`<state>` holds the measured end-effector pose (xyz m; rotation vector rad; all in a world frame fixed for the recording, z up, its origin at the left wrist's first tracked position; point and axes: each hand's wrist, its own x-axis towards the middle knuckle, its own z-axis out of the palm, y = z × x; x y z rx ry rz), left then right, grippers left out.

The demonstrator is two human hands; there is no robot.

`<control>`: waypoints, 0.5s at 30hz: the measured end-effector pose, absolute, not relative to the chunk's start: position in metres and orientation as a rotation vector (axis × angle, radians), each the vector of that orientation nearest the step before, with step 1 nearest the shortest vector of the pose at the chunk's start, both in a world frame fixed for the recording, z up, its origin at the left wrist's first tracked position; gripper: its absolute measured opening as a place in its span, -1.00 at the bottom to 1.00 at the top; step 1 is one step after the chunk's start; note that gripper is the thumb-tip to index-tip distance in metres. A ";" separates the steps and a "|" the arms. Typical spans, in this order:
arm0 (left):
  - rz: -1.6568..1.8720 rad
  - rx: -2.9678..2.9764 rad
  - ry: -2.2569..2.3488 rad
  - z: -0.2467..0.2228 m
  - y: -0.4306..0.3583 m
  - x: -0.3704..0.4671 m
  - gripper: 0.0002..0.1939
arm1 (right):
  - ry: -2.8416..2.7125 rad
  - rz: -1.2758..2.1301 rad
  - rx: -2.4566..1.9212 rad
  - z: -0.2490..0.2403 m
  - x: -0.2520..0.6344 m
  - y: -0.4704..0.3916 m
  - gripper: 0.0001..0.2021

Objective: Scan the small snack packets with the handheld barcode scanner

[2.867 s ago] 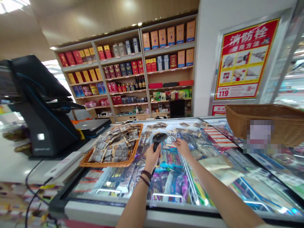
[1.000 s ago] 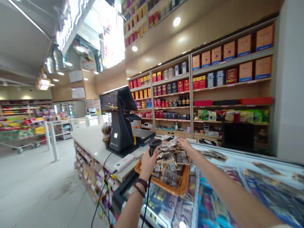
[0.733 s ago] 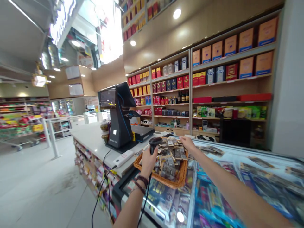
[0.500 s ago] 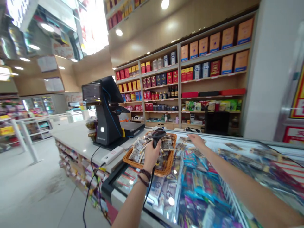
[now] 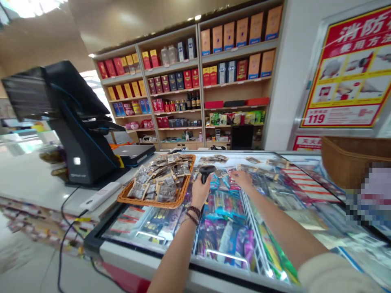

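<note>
My left hand is wrapped round the handle of a black barcode scanner. The scanner is above the glass top of a chest freezer, just right of an orange wicker basket heaped with small clear snack packets. My right hand is low over the same glass, right of the scanner, its fingers bent together; whatever its fingertips hold is too small to make out. Loose snack packets lie on the glass beyond both hands. Coloured ice-cream packs show beneath the glass.
A black checkout terminal stands on the white counter at left, with a white power strip and cables in front. A large brown object with a pixelated patch is at right. Shelves of boxes line the back.
The view has swung to the right, bringing in the wall poster and brown object. The scanner in my left hand has moved off the basket to its right, and my right hand is now closer to it.
</note>
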<state>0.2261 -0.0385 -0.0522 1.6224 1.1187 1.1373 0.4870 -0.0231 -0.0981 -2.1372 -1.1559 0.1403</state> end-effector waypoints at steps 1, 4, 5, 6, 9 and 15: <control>1.116 1.642 1.138 -0.059 -0.037 0.228 -0.61 | -1.164 0.135 -2.199 -0.098 0.482 -0.022 -0.56; 1.067 1.726 1.183 -0.072 -0.032 0.228 -0.66 | -1.159 0.135 -2.272 -0.095 0.476 -0.012 -0.43; 1.057 1.747 1.191 -0.074 -0.030 0.228 -0.67 | -1.146 0.146 -2.276 -0.093 0.476 -0.006 -0.38; 1.052 1.762 1.193 -0.076 -0.029 0.228 -0.69 | -1.137 0.162 -2.275 -0.091 0.477 0.001 -0.34; 1.056 1.781 1.185 -0.080 -0.026 0.226 -0.71 | -1.182 0.230 -2.233 -0.086 0.478 0.029 -0.29; 1.064 1.823 1.205 -0.082 -0.026 0.222 -0.71 | -1.362 0.307 -2.185 -0.086 0.461 0.072 -0.51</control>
